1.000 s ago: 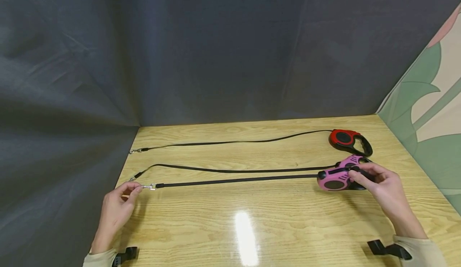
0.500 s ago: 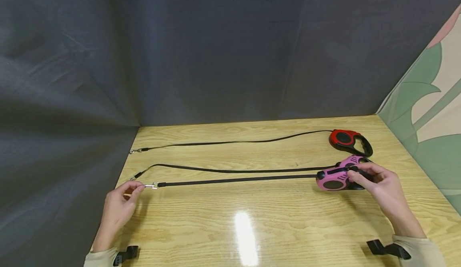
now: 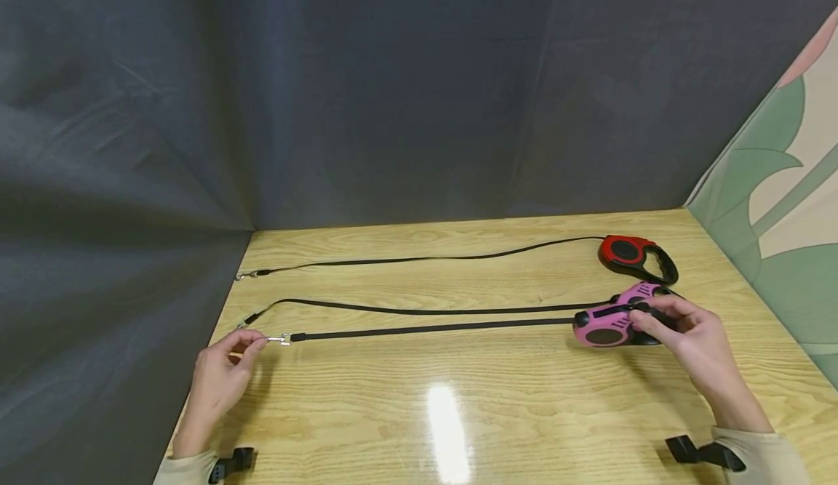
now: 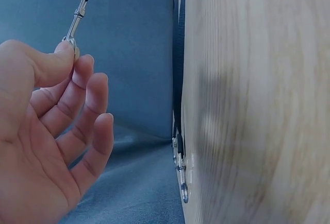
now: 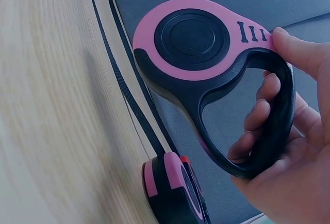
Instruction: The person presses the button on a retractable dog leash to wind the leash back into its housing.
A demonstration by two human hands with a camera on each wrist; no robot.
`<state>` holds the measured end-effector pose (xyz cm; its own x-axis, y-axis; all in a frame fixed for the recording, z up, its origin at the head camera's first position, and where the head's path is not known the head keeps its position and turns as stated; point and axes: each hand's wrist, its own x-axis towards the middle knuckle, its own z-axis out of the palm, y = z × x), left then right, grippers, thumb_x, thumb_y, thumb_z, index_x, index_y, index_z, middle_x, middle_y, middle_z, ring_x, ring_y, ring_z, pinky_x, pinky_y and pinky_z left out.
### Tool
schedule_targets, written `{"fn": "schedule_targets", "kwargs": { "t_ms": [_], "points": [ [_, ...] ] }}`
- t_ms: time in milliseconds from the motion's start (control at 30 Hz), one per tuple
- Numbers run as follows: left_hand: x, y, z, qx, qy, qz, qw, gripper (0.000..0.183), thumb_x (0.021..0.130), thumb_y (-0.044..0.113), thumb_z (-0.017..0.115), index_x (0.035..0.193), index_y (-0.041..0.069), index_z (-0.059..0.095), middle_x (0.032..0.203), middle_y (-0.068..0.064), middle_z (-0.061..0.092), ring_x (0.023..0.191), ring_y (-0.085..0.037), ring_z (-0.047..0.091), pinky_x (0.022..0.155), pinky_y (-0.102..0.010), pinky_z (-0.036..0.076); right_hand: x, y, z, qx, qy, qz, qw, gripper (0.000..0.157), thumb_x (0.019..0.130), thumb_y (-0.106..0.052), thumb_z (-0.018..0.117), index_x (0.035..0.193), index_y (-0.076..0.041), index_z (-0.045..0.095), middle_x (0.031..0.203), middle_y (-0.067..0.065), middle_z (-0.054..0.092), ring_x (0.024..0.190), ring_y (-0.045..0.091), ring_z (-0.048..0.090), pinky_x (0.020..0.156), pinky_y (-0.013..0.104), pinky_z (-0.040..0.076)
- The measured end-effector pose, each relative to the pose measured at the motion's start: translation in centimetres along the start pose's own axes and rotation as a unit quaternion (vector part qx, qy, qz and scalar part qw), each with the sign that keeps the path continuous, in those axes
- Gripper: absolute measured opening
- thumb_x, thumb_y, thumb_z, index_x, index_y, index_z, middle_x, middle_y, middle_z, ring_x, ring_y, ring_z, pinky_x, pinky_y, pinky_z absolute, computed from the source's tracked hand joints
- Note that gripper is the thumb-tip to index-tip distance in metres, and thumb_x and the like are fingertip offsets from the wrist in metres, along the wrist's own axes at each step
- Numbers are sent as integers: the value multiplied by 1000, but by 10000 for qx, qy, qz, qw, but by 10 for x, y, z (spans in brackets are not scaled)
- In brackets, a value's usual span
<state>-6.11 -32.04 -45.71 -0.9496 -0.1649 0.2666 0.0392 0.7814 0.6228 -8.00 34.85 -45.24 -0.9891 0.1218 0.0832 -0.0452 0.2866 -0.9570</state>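
Here on the left, the left hand (image 3: pixel 222 377) pinches a slim, shiny silver metal clip (image 4: pixel 77 24), and out of it a flat black webbing strap (image 3: pixel 432 328) runs straight above the pale wood-grain table (image 3: pixel 353 412) to a rounded pink-and-black plastic leash case (image 3: pixel 605 336), its smooth looped handle (image 5: pixel 281 126) wrapped by the right hand's (image 3: pixel 697 336) fingers. The step looks like holding this leash stretched out; setting it down, I'd judge, calls for lowering both ends together, strap taut.
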Motion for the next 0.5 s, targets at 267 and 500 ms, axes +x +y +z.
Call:
{"fn": "schedule_targets", "kwargs": {
  "t_ms": [267,500],
  "points": [
    [0,0,0,6,4,-5,10000,5,100,9,74,97,11,78,90,-6,79,78,12,59,66,-12,47,1,0,-1,-325,22,48,9995,16,100,-4,73,106,-18,77,87,-18,75,81,-2,72,76,9,52],
    [-1,-1,0,9,11,58,10000,5,100,10,75,97,11,78,92,-6,79,80,12,60,67,-12,47,1,-3,0,-498,-10,50,9987,14,99,-7,75,108,-17,76,88,-17,76,82,-3,71,76,10,52]
  ]
}}
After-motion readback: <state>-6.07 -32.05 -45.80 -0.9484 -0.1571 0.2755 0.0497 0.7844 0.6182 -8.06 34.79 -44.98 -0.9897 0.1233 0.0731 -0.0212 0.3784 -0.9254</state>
